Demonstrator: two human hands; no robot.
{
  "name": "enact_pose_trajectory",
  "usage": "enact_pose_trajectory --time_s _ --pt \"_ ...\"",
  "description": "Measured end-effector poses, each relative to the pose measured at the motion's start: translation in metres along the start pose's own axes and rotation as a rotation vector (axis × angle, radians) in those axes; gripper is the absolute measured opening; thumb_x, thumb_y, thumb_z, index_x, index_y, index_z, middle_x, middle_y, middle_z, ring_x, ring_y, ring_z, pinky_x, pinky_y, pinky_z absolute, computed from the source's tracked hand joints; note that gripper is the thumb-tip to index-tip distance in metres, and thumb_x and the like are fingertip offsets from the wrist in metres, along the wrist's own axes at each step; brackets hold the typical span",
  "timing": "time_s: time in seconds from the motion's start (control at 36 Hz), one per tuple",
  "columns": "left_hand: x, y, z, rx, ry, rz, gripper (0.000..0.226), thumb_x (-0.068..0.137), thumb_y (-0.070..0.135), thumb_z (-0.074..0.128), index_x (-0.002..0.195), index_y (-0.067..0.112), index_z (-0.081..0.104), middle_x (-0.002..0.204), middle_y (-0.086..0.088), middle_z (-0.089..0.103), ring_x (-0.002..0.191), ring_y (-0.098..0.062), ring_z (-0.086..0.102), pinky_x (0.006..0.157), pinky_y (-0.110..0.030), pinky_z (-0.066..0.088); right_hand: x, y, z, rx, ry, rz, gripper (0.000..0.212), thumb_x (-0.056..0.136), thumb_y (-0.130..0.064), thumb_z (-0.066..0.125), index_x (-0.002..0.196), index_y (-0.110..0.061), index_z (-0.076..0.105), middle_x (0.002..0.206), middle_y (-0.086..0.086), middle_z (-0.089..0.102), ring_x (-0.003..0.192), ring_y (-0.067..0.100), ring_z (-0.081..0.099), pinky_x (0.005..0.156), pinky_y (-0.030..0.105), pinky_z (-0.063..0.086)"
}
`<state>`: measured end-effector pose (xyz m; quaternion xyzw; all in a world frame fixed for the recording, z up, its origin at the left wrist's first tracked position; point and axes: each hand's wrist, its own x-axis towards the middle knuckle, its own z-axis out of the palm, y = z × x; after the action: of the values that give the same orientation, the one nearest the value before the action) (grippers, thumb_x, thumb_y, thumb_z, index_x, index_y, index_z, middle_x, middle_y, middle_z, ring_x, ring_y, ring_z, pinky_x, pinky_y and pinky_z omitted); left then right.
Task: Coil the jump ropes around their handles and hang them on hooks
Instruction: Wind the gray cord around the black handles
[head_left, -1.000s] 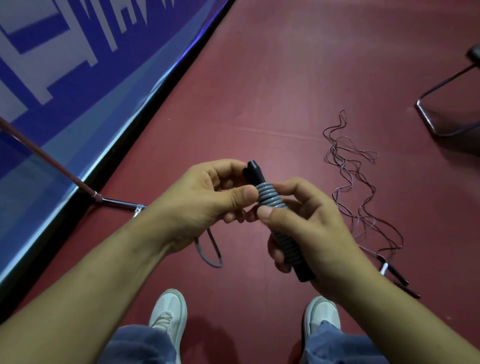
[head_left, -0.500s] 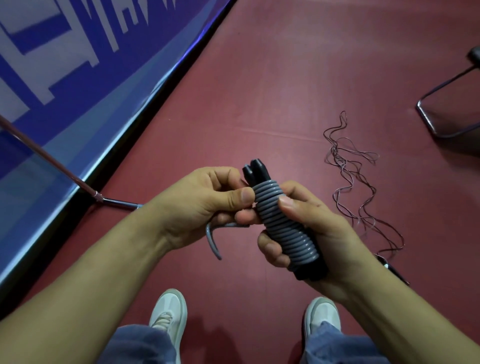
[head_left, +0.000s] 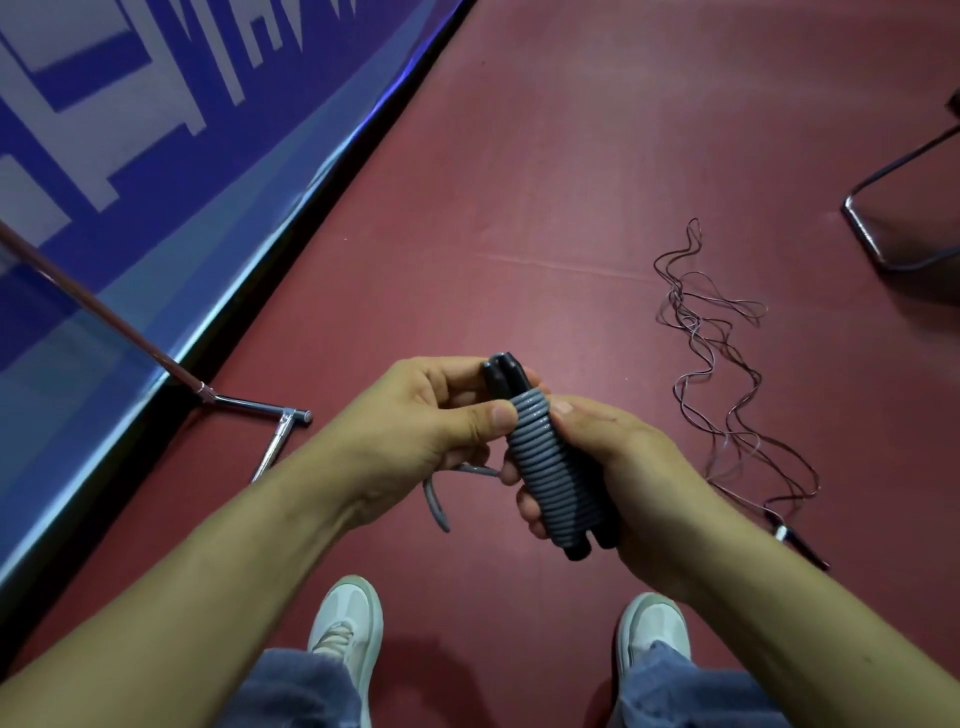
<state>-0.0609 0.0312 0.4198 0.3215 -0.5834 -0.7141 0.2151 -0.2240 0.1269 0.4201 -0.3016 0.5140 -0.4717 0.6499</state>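
Right now you hold one jump rope up in front of you, above the red floor (head_left: 571, 156). Its two black handles (head_left: 501, 373) lie side by side, touching. The grey rope (head_left: 550, 478) is wound round both of them in many tight rings, from near the top tips down to near the bottom ends.

Both of your hands are on this bundle. Your right hand (head_left: 628, 467) is curled round it from the right side, with the fingers under the rings and the thumb on top. Your left hand (head_left: 415, 415) pinches the top of the bundle, with the thumb tip pressed on the top rings and the fingers bent beside the handle tips. One loose end (head_left: 436, 506) of the grey rope hangs out below your left hand.

A second jump rope, the thin rope (head_left: 727, 364), lies loose and tangled on the floor to your right, well apart from your hands. Its dark handle end (head_left: 800, 540) lies near your right arm.

Your two white shoes (head_left: 348, 629) stand on the floor below. One blue banner (head_left: 156, 182) runs along the left, with one metal stand (head_left: 260, 410) at its foot. One bent metal leg (head_left: 883, 228) shows at the top right.
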Motion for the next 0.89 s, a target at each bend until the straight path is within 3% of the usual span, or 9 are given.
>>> enact_pose_trajectory --time_s 0.06,0.11,0.22,0.33,0.47,0.56,0.69,0.81,0.89 --pt "0.001 0.004 0.001 -0.045 -0.049 0.010 0.034 0.086 0.011 0.072 0.120 0.007 0.072 0.106 -0.011 0.074 0.081 -0.030 0.053 0.077 -0.045 0.040 0.000 -0.003 0.003 0.048 -0.018 -0.015 0.040 0.103 -0.041 0.045 0.106 -0.009 0.067 0.081 0.021 0.063 0.059 0.028 0.056 0.057 0.036 0.048" --pt "0.001 0.009 0.000 -0.068 -0.099 0.026 0.036 0.087 0.010 0.072 0.122 0.003 0.069 0.092 -0.007 0.072 0.060 -0.017 0.053 0.063 -0.026 0.046 -0.001 -0.007 0.005 0.040 -0.075 -0.026 0.051 0.093 -0.059 0.051 0.114 -0.017 0.069 0.077 0.018 0.061 0.055 0.027 0.054 0.056 0.035 0.048" --pt "0.000 0.017 -0.003 -0.010 -0.166 0.061 0.048 0.082 0.020 0.074 0.125 -0.001 0.067 0.083 -0.010 0.064 0.054 -0.008 0.047 0.049 -0.013 0.038 -0.003 -0.013 0.006 0.031 -0.104 0.027 0.054 0.084 -0.067 0.061 0.087 -0.014 0.068 0.069 0.015 0.059 0.048 0.025 0.052 0.052 0.032 0.048" --pt "0.002 0.020 -0.004 0.035 -0.184 0.085 0.044 0.082 0.021 0.081 0.123 0.009 0.072 0.111 -0.038 0.064 0.076 -0.024 0.054 0.066 -0.032 0.044 -0.006 -0.016 0.006 0.162 -0.173 0.154 0.043 0.089 -0.060 0.059 0.079 -0.019 0.065 0.061 0.010 0.056 0.041 0.022 0.051 0.047 0.027 0.046" --pt "0.001 0.020 0.002 -0.128 -0.214 0.074 0.031 0.086 0.001 0.062 0.116 -0.005 0.065 0.079 -0.008 0.073 0.055 -0.011 0.063 0.057 -0.020 0.050 -0.010 -0.017 0.005 0.331 -0.290 0.298 0.054 0.090 -0.065 0.051 0.078 -0.012 0.060 0.052 0.008 0.054 0.034 0.021 0.053 0.040 0.023 0.046" --pt "0.004 0.014 0.005 -0.145 -0.192 0.082 0.031 0.086 0.016 0.076 0.113 0.000 0.070 0.095 -0.019 0.069 0.073 -0.036 0.055 0.075 -0.049 0.036 -0.009 -0.015 0.003 0.391 -0.360 0.306 0.058 0.088 -0.066 0.057 0.077 -0.009 0.063 0.057 0.013 0.058 0.037 0.023 0.058 0.039 0.024 0.050" --pt "0.008 0.011 0.008 -0.060 0.005 0.069 0.019 0.081 0.016 0.079 0.094 0.003 0.076 0.088 -0.027 0.068 0.060 -0.021 0.044 0.059 -0.025 0.041 -0.003 -0.008 0.012 0.060 -0.175 0.116 0.034 0.077 -0.052 0.069 0.090 -0.021 0.072 0.081 0.009 0.061 0.054 0.030 0.060 0.055 0.039 0.058" --pt "0.010 0.007 0.011 0.016 0.176 0.066 0.002 0.085 0.004 0.075 0.086 0.002 0.075 0.065 -0.009 0.066 0.049 -0.008 0.051 0.049 -0.017 0.044 0.007 -0.003 0.009 -0.370 0.073 -0.092 0.053 0.077 -0.047 0.080 0.110 -0.009 0.067 0.085 0.018 0.068 0.067 0.026 0.060 0.063 0.044 0.050" --pt "0.011 0.007 0.013 0.075 0.270 0.089 0.004 0.083 0.004 0.079 0.085 0.002 0.076 0.061 -0.008 0.065 0.045 -0.010 0.049 0.048 -0.020 0.045 0.007 -0.002 0.011 -0.395 0.122 -0.158 0.010 0.096 -0.024 0.068 0.095 -0.014 0.071 0.079 0.005 0.073 0.071 0.022 0.063 0.067 0.043 0.049"
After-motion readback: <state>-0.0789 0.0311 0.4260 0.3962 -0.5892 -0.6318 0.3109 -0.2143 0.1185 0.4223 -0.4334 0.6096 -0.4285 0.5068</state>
